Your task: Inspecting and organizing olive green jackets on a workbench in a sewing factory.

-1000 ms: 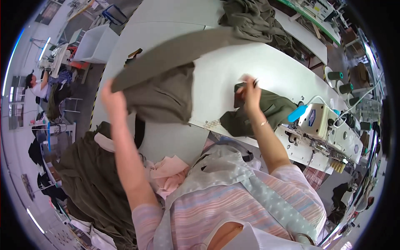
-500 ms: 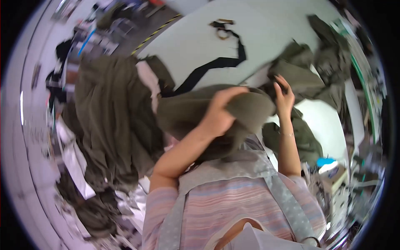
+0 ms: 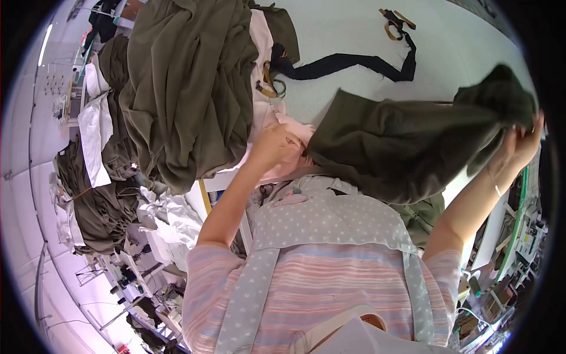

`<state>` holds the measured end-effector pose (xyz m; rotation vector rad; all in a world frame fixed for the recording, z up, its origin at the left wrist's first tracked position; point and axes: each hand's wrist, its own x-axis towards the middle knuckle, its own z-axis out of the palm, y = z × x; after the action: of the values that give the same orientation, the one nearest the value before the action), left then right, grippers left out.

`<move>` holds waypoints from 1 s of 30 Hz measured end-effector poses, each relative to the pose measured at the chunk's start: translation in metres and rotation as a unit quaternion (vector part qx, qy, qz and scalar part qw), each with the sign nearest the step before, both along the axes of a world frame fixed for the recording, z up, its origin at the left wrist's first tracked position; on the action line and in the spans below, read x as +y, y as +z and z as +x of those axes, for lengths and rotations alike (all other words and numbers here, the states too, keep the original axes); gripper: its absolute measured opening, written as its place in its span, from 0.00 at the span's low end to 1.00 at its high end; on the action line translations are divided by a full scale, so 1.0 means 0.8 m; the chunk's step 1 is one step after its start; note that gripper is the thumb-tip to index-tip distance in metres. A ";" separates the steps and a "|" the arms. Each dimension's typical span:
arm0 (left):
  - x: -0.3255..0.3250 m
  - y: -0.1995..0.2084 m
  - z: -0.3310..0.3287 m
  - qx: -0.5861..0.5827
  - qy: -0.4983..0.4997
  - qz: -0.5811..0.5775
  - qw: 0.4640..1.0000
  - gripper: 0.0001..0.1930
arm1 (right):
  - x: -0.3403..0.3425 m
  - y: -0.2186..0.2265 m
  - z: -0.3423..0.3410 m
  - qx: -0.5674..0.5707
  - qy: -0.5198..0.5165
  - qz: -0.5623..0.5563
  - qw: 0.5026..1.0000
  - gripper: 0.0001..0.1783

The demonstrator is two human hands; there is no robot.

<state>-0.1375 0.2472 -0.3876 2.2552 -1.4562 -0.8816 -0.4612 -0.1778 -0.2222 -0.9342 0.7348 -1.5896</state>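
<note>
An olive-green cloth piece (image 3: 407, 141) stretches across the front of the table. My right hand (image 3: 523, 141), at the far right, is closed on its bunched end, which is lifted and blurred. My left hand (image 3: 276, 146) has curled fingers on a pale pink cloth (image 3: 292, 162), next to the olive piece's left corner. A large heap of folded olive cloth (image 3: 188, 88) lies just left of that hand. Brown loops (image 3: 272, 87) lie on the pink cloth beyond the left hand, joined to or beside a black strip (image 3: 336, 64).
The black strip runs over the white table (image 3: 354, 29) to more brown loops (image 3: 395, 26) at the back. Olive and white cloth (image 3: 97, 141) hangs at the left. Crumpled white material (image 3: 171, 215) lies below the heap. Another olive piece (image 3: 421, 218) is by my right side.
My right hand has swung out right, drawing the olive piece out with it. My left hand has come off the olive piece, down and left onto the pink cloth. The view has shifted.
</note>
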 end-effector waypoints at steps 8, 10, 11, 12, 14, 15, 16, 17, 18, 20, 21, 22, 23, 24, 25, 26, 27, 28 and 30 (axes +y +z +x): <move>-0.002 -0.118 0.020 -0.291 0.069 -0.168 0.939 0.17 | 0.085 -0.077 0.224 0.422 0.153 -0.197 0.872 0.09; -0.015 -0.114 0.030 -0.342 0.052 -0.176 0.922 0.16 | 0.075 -0.154 0.212 0.603 0.057 -0.360 0.709 0.09; -0.029 -0.100 0.035 -0.258 0.128 -0.165 0.943 0.15 | 0.067 -0.190 0.193 0.676 0.038 -0.411 0.610 0.09; -0.043 -0.075 0.045 -0.174 0.207 -0.150 0.951 0.15 | 0.085 -0.198 0.191 0.679 0.070 -0.402 0.610 0.12; -0.070 0.005 0.065 -0.007 0.317 -0.230 0.920 0.14 | 0.142 -0.179 0.203 0.623 0.206 -0.350 0.668 0.17; -0.079 0.064 0.069 0.070 0.348 -0.322 0.877 0.13 | 0.180 -0.146 0.223 0.552 0.307 -0.304 0.713 0.19; -0.088 0.092 0.093 0.006 0.300 -0.419 0.857 0.12 | 0.214 -0.114 0.247 0.491 0.374 -0.272 0.738 0.21; -0.098 0.153 0.093 0.072 0.276 -0.477 0.831 0.11 | 0.242 -0.081 0.268 0.430 0.432 -0.233 0.757 0.22; -0.107 0.209 0.095 0.139 0.246 -0.531 0.799 0.10 | 0.261 -0.054 0.290 0.379 0.453 -0.245 0.769 0.21; -0.100 0.287 0.154 0.184 0.214 -0.599 0.749 0.08 | 0.286 -0.013 0.341 0.320 0.432 -0.300 0.788 0.19; -0.111 0.323 0.150 0.159 0.185 -0.633 0.734 0.08 | 0.281 -0.004 0.363 0.321 0.386 -0.337 0.796 0.19; -0.121 0.375 0.116 0.137 0.158 -0.665 0.717 0.10 | 0.265 0.006 0.376 0.327 0.379 -0.336 0.798 0.19; -0.071 0.407 0.194 0.154 0.092 -0.626 0.759 0.10 | 0.269 0.034 0.392 0.290 0.363 -0.349 0.814 0.19; -0.022 0.439 0.272 0.175 0.025 -0.581 0.795 0.11 | 0.269 0.064 0.407 0.257 0.343 -0.360 0.829 0.19; -0.038 0.448 0.235 0.110 0.120 -0.628 0.761 0.11 | 0.243 0.094 0.407 0.258 0.349 -0.385 0.814 0.14; -0.049 0.461 0.193 0.045 0.214 -0.665 0.714 0.11 | 0.214 0.125 0.402 0.259 0.355 -0.411 0.799 0.14; -0.028 0.474 0.194 0.038 0.211 -0.669 0.712 0.11 | 0.204 0.145 0.407 0.252 0.353 -0.417 0.799 0.14; -0.008 0.487 0.202 0.016 0.238 -0.638 0.732 0.12 | 0.190 0.167 0.400 0.282 0.374 -0.406 0.785 0.13; 0.015 0.507 0.227 -0.010 0.256 -0.615 0.745 0.19 | 0.173 0.203 0.392 0.308 0.384 -0.404 0.771 0.12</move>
<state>0.0441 0.2589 0.0179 1.4035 -0.8281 0.2955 -0.1476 -0.0395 -0.0597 -2.1273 -0.0369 -0.7776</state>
